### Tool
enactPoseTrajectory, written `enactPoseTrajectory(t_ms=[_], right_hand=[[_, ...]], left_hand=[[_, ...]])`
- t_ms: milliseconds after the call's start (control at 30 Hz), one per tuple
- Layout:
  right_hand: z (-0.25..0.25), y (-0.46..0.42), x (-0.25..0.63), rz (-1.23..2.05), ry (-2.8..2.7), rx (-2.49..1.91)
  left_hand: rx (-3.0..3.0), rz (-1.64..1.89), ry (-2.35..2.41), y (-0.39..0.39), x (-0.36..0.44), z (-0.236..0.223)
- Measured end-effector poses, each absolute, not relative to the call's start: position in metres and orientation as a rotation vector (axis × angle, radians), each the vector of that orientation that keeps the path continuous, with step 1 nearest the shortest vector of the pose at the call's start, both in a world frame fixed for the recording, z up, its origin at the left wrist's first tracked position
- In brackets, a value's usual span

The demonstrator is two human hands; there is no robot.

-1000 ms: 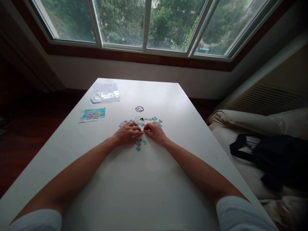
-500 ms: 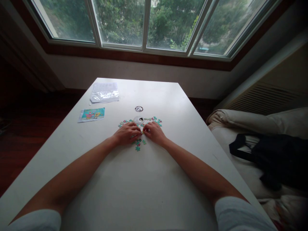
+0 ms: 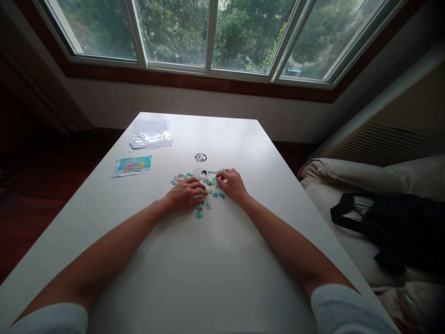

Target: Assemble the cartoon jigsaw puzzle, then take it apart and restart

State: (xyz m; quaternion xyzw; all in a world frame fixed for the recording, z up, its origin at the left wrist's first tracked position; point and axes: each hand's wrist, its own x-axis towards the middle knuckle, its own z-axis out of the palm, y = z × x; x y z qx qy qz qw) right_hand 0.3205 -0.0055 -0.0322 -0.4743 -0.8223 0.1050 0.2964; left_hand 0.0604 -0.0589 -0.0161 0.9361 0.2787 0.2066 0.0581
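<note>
On the white counter (image 3: 194, 278), small colourful puzzle pieces (image 3: 199, 215) lie scattered around a round disc (image 3: 200, 173). The left hand (image 3: 186, 194) curls low over some, its fingers bent; the right hand (image 3: 232, 184) hovers among others, fingers narrowly parted. Whether either grips a piece, I can't tell from here.

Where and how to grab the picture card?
Probably by its right edge, coming in low from the right with the left hand. The picture card looks thin and lies flat on the table, so a fingertip likely has to lift that edge before thumb and finger pinch it. Bare tabletop beside the edge leaves room.
</note>
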Motion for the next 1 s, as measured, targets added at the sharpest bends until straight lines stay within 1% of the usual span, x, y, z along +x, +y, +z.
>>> enactPoseTrajectory(t_ms=[233, 567, 767, 900, 1000], right_hand=[[-0.034, -0.012, 0.306, 0.212, -2.371, -1.204], [-0.036, -0.011, 0.303, 0.284, -2.305, -1.212], [-0.033, -0.010, 0.304, 0.473, -2.164, -1.147], [-0.033, -0.011, 0.307, 0.689, -2.007, -1.120], [-0.033, -0.012, 0.308, 0.839, -1.912, -1.100]], left_hand=[[2.869, 0.598, 0.814, -0.058, 0.063, -0.016], [2.916, 0.518, 0.845, -0.060, 0.065, -0.016], [2.896, 0.544, 0.863, -0.060, 0.065, -0.019], [2.808, 0.653, 0.879, -0.060, 0.065, -0.020], [2.717, 0.773, 0.983, -0.059, 0.066, -0.021]])
